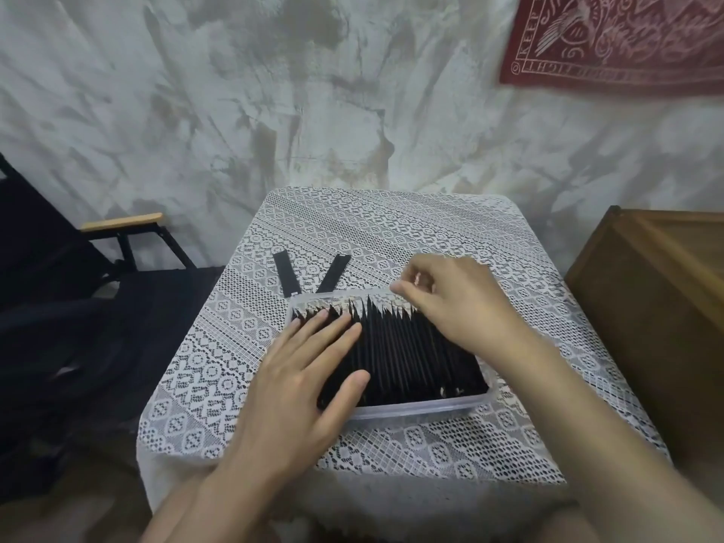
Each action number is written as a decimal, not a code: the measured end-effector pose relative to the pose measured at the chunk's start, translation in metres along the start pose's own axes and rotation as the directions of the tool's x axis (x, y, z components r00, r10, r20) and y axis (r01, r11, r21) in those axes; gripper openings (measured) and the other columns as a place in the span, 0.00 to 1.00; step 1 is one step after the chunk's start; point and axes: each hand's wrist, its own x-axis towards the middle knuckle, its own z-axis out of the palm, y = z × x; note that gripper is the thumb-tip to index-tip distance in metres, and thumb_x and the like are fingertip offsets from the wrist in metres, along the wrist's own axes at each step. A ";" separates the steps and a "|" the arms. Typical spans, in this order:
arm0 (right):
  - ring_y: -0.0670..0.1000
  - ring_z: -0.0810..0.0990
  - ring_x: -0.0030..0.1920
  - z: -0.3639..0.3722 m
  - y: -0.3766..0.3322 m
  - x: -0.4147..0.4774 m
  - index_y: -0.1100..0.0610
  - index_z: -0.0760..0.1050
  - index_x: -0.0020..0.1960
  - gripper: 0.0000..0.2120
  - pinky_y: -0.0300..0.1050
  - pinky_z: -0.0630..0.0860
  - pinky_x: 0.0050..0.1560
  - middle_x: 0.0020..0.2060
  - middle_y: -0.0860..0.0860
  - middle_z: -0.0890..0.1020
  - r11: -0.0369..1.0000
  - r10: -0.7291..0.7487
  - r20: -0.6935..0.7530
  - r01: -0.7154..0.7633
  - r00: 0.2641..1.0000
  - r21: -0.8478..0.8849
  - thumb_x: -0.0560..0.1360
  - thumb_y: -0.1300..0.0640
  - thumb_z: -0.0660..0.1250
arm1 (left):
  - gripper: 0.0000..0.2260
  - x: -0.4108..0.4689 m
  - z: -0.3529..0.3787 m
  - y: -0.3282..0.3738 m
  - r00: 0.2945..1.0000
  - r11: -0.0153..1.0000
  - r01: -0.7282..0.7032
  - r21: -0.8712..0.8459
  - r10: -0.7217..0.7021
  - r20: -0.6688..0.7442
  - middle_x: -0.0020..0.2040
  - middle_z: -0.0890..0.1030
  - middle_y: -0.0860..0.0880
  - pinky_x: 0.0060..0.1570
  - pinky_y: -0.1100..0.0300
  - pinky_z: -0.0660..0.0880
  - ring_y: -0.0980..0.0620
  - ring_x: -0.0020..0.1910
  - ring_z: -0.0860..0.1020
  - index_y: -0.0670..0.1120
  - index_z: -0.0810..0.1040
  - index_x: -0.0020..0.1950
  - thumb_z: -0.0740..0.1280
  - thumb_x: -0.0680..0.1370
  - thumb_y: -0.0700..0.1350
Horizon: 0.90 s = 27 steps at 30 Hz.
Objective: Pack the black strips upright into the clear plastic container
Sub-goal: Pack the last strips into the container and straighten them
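Lace-covered bench (391, 229) carries the clear plastic container (423, 410), crowded with upright black strips (411, 354). Left hand (297, 389) lies flat on them, fingers straight. Right hand (458, 299) curls at the far rim, grasp unclear. Pressing the row sideways should open a gap for the two loose strips (285, 274) beyond the left hand.

Container (423, 410): clear, smooth plastic, slight gloss. Strips (411, 354): black, matt. Tablecloth (352, 229): white openwork lace cloth. Cabinet (646, 307), right: smooth brown wood. Far wall (235, 92): rough, mottled plaster. Chair armrest (121, 222), left: pale wood.
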 end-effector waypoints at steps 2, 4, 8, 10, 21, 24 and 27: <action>0.46 0.79 0.42 -0.001 -0.005 0.045 0.46 0.81 0.50 0.06 0.44 0.69 0.41 0.40 0.43 0.82 0.999 -0.044 0.086 0.042 0.995 0.029 0.79 0.45 0.69 | 0.25 0.000 0.001 0.000 1.000 1.000 0.007 -0.012 -0.008 -0.013 0.77 0.69 0.59 0.79 0.48 0.57 0.61 0.79 0.59 0.57 0.69 0.77 0.51 0.84 0.66; 0.49 0.80 0.49 0.013 -0.007 0.095 0.46 0.82 0.54 0.06 0.46 0.73 0.49 0.47 0.45 0.83 0.995 -0.098 0.232 0.099 0.968 0.011 0.78 0.49 0.71 | 0.25 0.000 0.001 0.001 1.000 1.000 0.006 -0.018 -0.007 -0.023 0.76 0.69 0.59 0.78 0.48 0.57 0.60 0.79 0.60 0.57 0.70 0.77 0.51 0.84 0.66; 0.50 0.80 0.54 0.065 -0.005 0.162 0.45 0.81 0.60 0.12 0.50 0.75 0.55 0.53 0.45 0.83 0.978 -0.139 0.520 0.199 0.843 -0.059 0.77 0.53 0.73 | 0.24 -0.001 0.006 -0.001 0.999 1.000 -0.024 0.007 0.024 -0.044 0.76 0.71 0.58 0.74 0.46 0.60 0.58 0.78 0.63 0.56 0.71 0.76 0.52 0.85 0.64; 0.49 0.80 0.53 0.081 -0.004 0.178 0.45 0.81 0.62 0.14 0.48 0.75 0.52 0.55 0.45 0.82 0.973 -0.152 0.570 0.224 0.808 -0.057 0.77 0.54 0.73 | 0.24 0.001 0.009 -0.006 0.996 0.999 -0.053 0.012 0.053 -0.070 0.76 0.71 0.58 0.74 0.47 0.61 0.57 0.78 0.65 0.55 0.73 0.75 0.53 0.85 0.63; 0.48 0.75 0.43 0.093 0.000 0.200 0.49 0.73 0.43 0.09 0.46 0.70 0.42 0.43 0.46 0.77 0.962 -0.171 0.653 0.269 0.738 -0.053 0.76 0.56 0.74 | 0.23 0.005 0.017 -0.014 0.981 0.992 -0.124 0.022 0.126 -0.149 0.73 0.75 0.56 0.75 0.49 0.62 0.53 0.76 0.69 0.53 0.77 0.71 0.55 0.84 0.63; 0.48 0.76 0.40 0.079 -0.012 0.200 0.54 0.74 0.44 0.08 0.41 0.73 0.41 0.41 0.48 0.78 0.991 -0.130 0.680 0.087 0.722 0.097 0.79 0.58 0.71 | 0.24 0.005 0.016 -0.013 0.983 0.994 -0.110 0.024 0.112 -0.144 0.73 0.75 0.56 0.75 0.49 0.63 0.53 0.76 0.69 0.53 0.78 0.71 0.55 0.84 0.63; 0.49 0.79 0.35 0.086 -0.032 0.201 0.60 0.75 0.45 0.07 0.37 0.78 0.33 0.39 0.53 0.81 0.932 -0.068 0.677 -0.195 0.733 0.304 0.78 0.60 0.72 | 0.24 0.005 0.015 -0.012 0.984 0.994 -0.111 0.024 0.114 -0.140 0.73 0.75 0.56 0.75 0.49 0.63 0.53 0.75 0.70 0.53 0.78 0.71 0.55 0.84 0.63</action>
